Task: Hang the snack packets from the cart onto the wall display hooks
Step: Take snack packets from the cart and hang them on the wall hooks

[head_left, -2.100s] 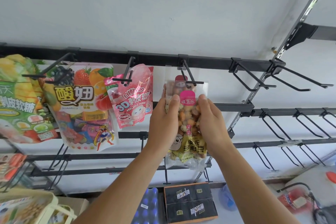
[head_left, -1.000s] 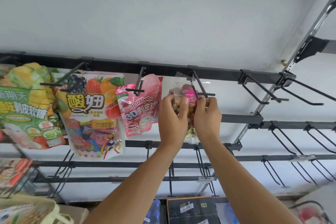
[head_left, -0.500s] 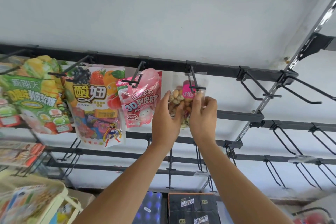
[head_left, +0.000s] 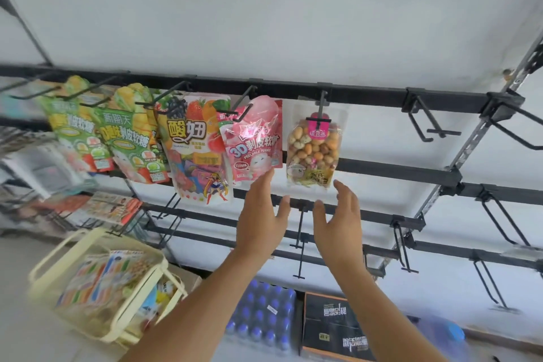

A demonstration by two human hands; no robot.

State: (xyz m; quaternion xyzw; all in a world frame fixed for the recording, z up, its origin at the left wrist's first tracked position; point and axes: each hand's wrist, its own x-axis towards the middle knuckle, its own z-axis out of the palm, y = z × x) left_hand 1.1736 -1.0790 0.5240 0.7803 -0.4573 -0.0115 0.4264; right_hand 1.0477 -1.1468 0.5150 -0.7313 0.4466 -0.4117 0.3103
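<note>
A clear packet of coated nuts (head_left: pixel 313 150) with a pink label hangs on a black hook (head_left: pixel 321 110) of the top rail. Just below it, my left hand (head_left: pixel 263 219) and my right hand (head_left: pixel 338 219) are both open, fingers spread, holding nothing. My left fingertips reach the lower edge of the pink peelable-fudge packet (head_left: pixel 254 141), which hangs on the hook to the left. Further left hang a fruit-candy packet (head_left: pixel 194 150) and green gummy packets (head_left: pixel 126 147). The cream cart basket (head_left: pixel 58 258) at lower left holds several more packets.
Empty black hooks (head_left: pixel 426 120) line the top rail to the right, and more hang on the lower rails (head_left: pixel 496 220). A pack of blue-capped bottles (head_left: pixel 261 314) and a black carton (head_left: pixel 332 329) sit on the floor below. More goods fill the racks at far left.
Both hands have let go of the nut packet and dropped below it, open. The packet now hangs free on its hook. The view has tilted down and to the left.
</note>
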